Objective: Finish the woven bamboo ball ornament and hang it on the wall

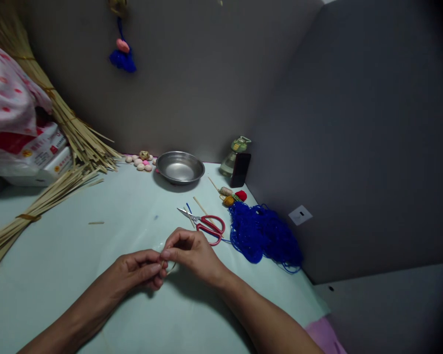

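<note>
One thin straw strip (172,270) is pinched at the meeting point of both hands, above the near part of the pale green tabletop (133,319). The left hand (142,269) closes thumb against fingers on it from the left; the right hand (194,250) has thumb and forefinger pressed together just above, the fingertips of the two hands touching or nearly so. What shows of the strip is a short curve bowing out to the right of the left fingertips and under the right palm, so both hands are equally near it, and its bend matters more than any straight long axis. Its ends are hidden in the fingers, and whether it makes a full ring, I cannot tell. Just beyond the right hand lie red-handled scissors (196,218), blades pointing away to the left, their handles partly over a loose straw piece. A tangled heap of blue cord (258,231) sits to their right, near the grey partition (170,88). Farther off stand a steel bowl (180,172) and a dark phone (240,170) leaning by a glass bottle (227,163). At the left, a tied straw bundle (25,221) is cut off by the view's edge.
</note>
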`<act>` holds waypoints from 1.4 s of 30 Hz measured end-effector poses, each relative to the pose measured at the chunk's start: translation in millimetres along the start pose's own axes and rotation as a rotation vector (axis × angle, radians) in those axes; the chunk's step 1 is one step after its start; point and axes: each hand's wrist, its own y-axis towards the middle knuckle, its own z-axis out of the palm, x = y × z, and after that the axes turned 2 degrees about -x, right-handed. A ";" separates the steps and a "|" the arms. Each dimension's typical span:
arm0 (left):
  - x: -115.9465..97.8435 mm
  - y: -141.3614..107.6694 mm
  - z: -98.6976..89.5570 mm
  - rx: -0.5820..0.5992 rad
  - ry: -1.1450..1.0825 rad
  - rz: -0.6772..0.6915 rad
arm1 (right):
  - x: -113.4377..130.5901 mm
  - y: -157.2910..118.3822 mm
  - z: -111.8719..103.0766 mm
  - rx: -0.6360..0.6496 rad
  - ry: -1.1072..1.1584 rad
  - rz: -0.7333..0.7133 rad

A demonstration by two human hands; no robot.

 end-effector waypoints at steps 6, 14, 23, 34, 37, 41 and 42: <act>-18.9 -7.0 5.7 -0.139 -0.099 -0.035 | 3.8 -4.1 -1.6 -0.105 -0.231 -0.153; -37.3 -15.9 11.8 -0.220 -0.206 0.000 | -7.5 -8.2 -1.2 -0.018 -0.793 -0.541; -32.7 -13.1 13.5 -0.227 -0.283 -0.043 | -15.6 -7.2 1.5 -0.052 -1.116 -0.590; -30.0 -12.6 -1.0 -0.273 -0.353 -0.030 | 18.9 -5.3 -25.3 -0.147 -1.255 -0.397; -29.2 -12.2 -6.6 -0.301 -0.385 -0.017 | 35.0 -5.9 -44.1 -0.188 -1.606 -0.129; -28.3 -10.0 -9.3 -0.347 -0.350 0.004 | 41.5 -7.5 -53.4 -0.164 -1.826 0.141; -28.1 -9.2 -9.1 -0.368 -0.310 0.016 | 41.1 -7.5 -53.4 -0.155 -1.829 0.153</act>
